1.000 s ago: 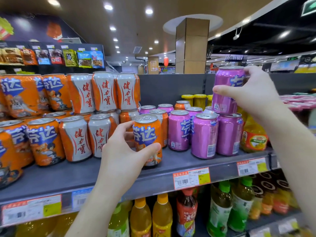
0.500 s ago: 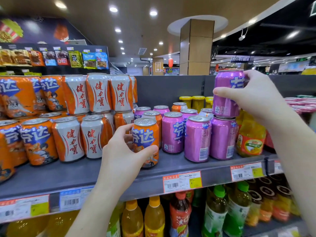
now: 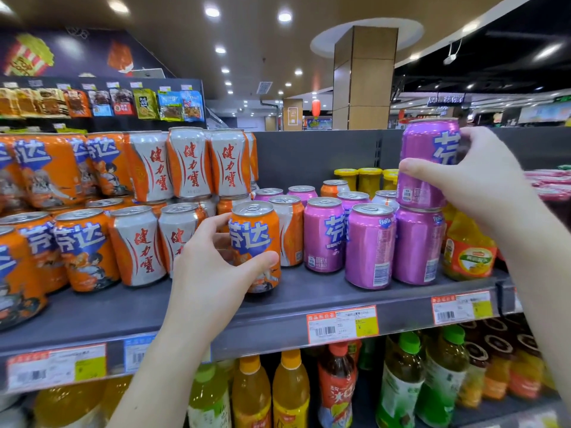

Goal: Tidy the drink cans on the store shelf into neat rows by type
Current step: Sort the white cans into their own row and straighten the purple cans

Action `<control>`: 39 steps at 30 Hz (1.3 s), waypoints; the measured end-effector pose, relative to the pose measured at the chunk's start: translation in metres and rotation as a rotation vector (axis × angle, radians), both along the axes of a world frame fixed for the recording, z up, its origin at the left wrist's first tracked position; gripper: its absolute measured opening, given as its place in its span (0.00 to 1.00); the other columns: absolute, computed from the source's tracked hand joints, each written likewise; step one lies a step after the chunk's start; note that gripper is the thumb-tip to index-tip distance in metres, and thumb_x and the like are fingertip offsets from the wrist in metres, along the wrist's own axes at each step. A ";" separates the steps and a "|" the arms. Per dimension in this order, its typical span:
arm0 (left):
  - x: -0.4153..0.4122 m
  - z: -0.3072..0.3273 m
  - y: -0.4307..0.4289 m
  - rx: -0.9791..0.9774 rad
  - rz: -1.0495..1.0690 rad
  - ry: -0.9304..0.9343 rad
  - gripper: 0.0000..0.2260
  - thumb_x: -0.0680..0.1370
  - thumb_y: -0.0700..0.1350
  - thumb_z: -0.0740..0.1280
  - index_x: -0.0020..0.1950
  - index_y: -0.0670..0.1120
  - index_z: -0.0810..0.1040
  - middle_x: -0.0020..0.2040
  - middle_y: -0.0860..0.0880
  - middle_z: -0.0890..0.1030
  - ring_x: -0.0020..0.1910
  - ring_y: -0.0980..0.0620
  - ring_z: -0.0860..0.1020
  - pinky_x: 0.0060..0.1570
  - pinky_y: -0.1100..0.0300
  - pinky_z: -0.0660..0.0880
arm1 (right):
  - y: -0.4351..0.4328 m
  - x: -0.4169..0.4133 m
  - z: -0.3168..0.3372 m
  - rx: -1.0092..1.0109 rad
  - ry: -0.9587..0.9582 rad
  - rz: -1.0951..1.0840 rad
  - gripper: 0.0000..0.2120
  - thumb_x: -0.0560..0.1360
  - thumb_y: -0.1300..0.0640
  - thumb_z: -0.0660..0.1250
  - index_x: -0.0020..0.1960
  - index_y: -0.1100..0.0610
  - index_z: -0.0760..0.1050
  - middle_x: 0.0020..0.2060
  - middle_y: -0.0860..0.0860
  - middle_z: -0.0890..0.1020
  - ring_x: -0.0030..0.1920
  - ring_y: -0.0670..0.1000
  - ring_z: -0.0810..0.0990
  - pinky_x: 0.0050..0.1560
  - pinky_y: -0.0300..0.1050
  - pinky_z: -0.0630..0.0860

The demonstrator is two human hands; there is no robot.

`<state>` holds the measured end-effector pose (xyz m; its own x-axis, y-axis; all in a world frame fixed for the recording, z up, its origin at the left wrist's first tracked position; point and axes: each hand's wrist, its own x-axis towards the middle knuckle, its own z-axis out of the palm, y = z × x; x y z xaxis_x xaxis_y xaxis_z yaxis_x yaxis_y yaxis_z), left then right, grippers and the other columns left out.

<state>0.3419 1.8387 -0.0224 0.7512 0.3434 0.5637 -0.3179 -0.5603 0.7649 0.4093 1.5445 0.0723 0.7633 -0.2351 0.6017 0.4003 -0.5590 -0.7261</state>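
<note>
Left fingers (image 3: 263, 258): orange can (image 3: 254, 233); right fingers (image 3: 415, 167): purple can (image 3: 428, 152)

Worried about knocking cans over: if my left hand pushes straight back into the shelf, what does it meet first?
Probably the silver-and-orange metal can right behind the orange metal can your left hand grips, though depth is unclear.

Orange can (image 3: 255, 242) stands upright at the shelf (image 3: 309, 293) front; purple can (image 3: 425, 162) sits atop a lower can (image 3: 417, 245), shelf's right.
</note>
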 end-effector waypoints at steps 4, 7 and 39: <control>-0.003 0.000 0.011 -0.011 0.012 0.018 0.33 0.65 0.56 0.82 0.66 0.61 0.72 0.49 0.64 0.79 0.49 0.65 0.78 0.42 0.67 0.75 | 0.007 -0.007 -0.010 0.023 -0.216 -0.192 0.39 0.69 0.42 0.76 0.73 0.55 0.65 0.61 0.50 0.77 0.59 0.50 0.77 0.56 0.48 0.76; -0.006 -0.003 0.019 -0.019 0.024 0.027 0.33 0.64 0.57 0.82 0.66 0.58 0.74 0.52 0.61 0.81 0.50 0.62 0.80 0.45 0.60 0.81 | 0.031 -0.028 -0.019 0.034 -0.446 -0.231 0.28 0.71 0.43 0.71 0.66 0.54 0.70 0.56 0.50 0.78 0.57 0.53 0.78 0.58 0.55 0.77; -0.046 -0.010 0.105 -0.063 0.118 -0.004 0.33 0.63 0.55 0.83 0.66 0.59 0.74 0.52 0.62 0.81 0.50 0.64 0.79 0.43 0.69 0.73 | 0.221 0.018 -0.049 -0.386 0.197 0.445 0.23 0.68 0.48 0.80 0.59 0.49 0.75 0.48 0.41 0.79 0.49 0.42 0.80 0.37 0.29 0.72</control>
